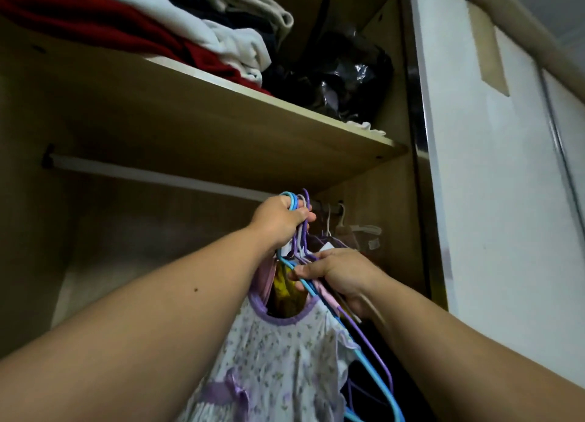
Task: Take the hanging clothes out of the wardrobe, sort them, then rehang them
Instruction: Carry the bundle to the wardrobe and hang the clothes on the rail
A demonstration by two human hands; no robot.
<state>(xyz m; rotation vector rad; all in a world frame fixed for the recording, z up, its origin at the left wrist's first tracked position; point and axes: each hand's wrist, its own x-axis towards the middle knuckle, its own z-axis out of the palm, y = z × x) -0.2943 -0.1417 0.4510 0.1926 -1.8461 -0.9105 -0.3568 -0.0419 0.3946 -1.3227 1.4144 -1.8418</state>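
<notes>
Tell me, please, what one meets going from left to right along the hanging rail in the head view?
Bare rail → left hand, its grip on the hanger hooks → hung clothes on the rail → white door.

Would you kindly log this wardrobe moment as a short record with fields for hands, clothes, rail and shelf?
left hand: grips the bunched hooks of the hangers at rail height
right hand: holds the hanger arms lower down
front garment: floral dress, purple-trimmed, on the bunch
rail: bare at left; other garments at its right end
hooks on or off rail: cannot tell
shelf: folded clothes, black bag
</notes>
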